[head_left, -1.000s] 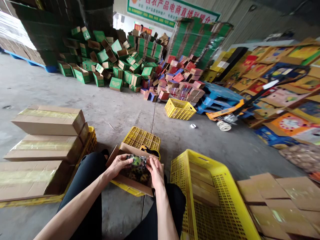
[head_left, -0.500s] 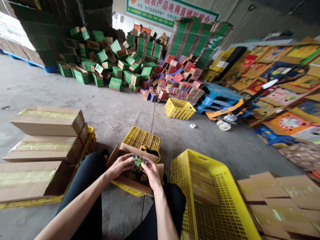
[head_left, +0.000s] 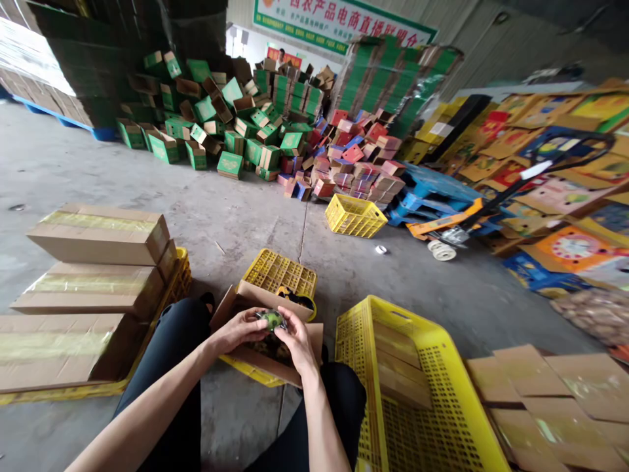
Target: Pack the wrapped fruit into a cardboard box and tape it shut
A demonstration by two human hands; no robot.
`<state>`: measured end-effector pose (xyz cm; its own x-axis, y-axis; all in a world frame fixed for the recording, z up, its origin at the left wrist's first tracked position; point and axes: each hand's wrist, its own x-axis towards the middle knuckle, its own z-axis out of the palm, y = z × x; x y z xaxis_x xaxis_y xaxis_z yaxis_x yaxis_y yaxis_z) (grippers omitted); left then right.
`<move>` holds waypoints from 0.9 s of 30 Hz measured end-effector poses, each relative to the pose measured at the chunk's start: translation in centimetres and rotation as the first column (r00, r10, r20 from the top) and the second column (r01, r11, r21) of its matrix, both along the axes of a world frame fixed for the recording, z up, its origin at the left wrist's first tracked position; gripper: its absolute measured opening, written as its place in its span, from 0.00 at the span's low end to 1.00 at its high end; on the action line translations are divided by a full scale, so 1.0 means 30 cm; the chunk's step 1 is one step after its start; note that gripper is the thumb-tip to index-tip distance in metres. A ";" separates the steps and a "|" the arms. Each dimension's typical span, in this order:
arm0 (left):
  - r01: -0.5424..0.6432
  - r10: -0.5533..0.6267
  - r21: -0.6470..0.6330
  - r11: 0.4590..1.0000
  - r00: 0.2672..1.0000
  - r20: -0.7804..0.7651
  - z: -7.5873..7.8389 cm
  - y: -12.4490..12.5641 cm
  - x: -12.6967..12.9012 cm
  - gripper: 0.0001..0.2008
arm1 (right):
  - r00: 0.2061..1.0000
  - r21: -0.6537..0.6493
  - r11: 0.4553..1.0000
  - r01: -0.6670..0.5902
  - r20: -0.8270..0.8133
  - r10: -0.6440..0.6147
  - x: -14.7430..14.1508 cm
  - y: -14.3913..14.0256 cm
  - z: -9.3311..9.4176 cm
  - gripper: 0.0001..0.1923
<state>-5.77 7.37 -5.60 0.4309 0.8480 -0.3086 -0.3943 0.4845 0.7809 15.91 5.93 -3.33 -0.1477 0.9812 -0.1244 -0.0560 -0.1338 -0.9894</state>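
Head view shows me both sets of fingertips pinched on one small green packet (head_left: 272, 320), its long axis running across from my left hand (head_left: 239, 331) to my right hand (head_left: 295, 341), level over one open cardboard box (head_left: 265, 359). Three sealed cartons (head_left: 93, 288) are stacked at my left; one big yellow crate (head_left: 417, 387) sits just right, two more lie beyond.

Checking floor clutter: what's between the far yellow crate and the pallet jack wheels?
In the head view, one small white tape roll lies on bare concrete between the far yellow crate and the pallet jack wheels.
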 end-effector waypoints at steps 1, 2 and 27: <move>-0.007 0.007 0.015 1.000 1.000 0.010 -0.002 0.000 0.001 0.32 | 1.000 0.000 1.000 -0.008 0.003 0.008 0.001 0.000 0.003 0.29; -0.022 0.022 0.023 0.999 1.000 0.018 -0.004 0.000 0.002 0.31 | 1.000 -0.001 1.000 -0.017 0.008 0.017 0.001 0.000 0.005 0.28; -0.109 0.125 0.167 0.980 0.988 -0.086 -0.019 0.017 0.000 0.26 | 0.998 -0.161 0.986 0.033 -0.038 -0.040 -0.019 -0.022 0.042 0.32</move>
<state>-5.76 7.89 -6.18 0.3011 0.9327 -0.1988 -0.3604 0.3043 0.8818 15.35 5.28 -2.09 -0.1201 0.9539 -0.2750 -0.1042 -0.2876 -0.9521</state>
